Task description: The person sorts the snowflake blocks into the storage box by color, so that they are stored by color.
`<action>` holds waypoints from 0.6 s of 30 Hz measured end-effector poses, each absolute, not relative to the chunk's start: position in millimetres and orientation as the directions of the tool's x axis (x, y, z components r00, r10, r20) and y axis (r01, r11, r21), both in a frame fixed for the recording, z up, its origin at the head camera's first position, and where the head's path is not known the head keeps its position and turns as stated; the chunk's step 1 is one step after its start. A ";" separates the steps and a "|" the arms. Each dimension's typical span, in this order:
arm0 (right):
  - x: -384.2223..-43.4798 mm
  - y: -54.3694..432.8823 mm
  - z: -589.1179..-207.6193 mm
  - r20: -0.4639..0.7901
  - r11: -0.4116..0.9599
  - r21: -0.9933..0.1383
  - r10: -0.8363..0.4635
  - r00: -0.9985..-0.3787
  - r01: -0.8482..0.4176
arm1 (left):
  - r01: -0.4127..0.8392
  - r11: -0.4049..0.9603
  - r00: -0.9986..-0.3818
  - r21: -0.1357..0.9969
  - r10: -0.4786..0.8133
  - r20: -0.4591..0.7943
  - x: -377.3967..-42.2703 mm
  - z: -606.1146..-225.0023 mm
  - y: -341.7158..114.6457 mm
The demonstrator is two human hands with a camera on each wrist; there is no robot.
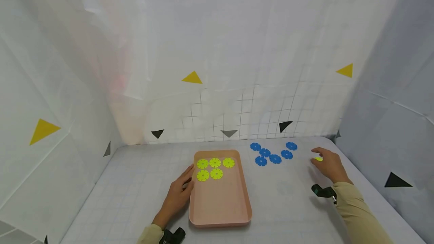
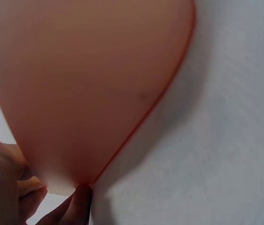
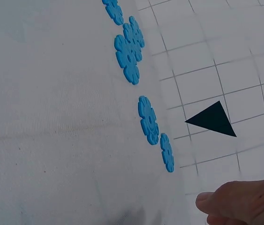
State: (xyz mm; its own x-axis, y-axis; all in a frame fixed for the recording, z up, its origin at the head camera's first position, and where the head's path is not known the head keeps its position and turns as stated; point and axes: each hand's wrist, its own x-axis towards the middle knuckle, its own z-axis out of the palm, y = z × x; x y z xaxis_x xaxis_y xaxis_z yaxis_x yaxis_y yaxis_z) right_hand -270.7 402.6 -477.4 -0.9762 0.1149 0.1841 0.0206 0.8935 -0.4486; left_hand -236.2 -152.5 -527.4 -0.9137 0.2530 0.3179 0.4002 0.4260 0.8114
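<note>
A pink tray point(image 1: 222, 202) lies in the middle of the table, with several yellow-green notched discs point(image 1: 216, 173) in two rows at its far end. My left hand point(image 1: 178, 193) rests along the tray's left side. Its fingertips touch the tray wall point(image 2: 92, 93) in the left wrist view. Over the right part of the table, my right hand point(image 1: 330, 165) has thumb and index finger apart. Between them shows one more yellow-green disc point(image 1: 318, 158), partly covered by the thumb; contact with it is unclear. The right wrist view catches only part of that hand point(image 3: 244, 201), without the disc.
Several blue notched discs point(image 1: 275, 159) lie loosely grouped between the tray and my right hand. White sheeting walls point(image 1: 220, 48) with yellow and black triangles enclose the table point(image 1: 135, 183) at the back and both sides.
</note>
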 end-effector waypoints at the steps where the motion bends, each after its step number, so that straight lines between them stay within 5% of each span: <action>1: -270.7 403.7 -478.2 0.182 0.894 -0.447 0.120 -0.976 0.026 | 0.399 0.425 -0.914 0.813 0.252 0.316 -236.0 -527.5 -152.6; 18: -273.8 426.3 -494.2 0.051 0.904 -0.417 0.127 -0.991 0.095 | 0.388 0.430 -0.919 0.816 0.245 0.308 -235.3 -526.4 -152.2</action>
State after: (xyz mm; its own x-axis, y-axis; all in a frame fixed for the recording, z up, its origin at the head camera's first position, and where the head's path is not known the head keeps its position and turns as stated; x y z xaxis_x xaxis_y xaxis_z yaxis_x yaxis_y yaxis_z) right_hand -273.8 426.3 -494.2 -0.9906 0.1273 0.0507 0.0948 0.9039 -0.4171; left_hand -235.3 -152.2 -526.4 -0.9193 0.2454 0.3076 0.3876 0.4298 0.8155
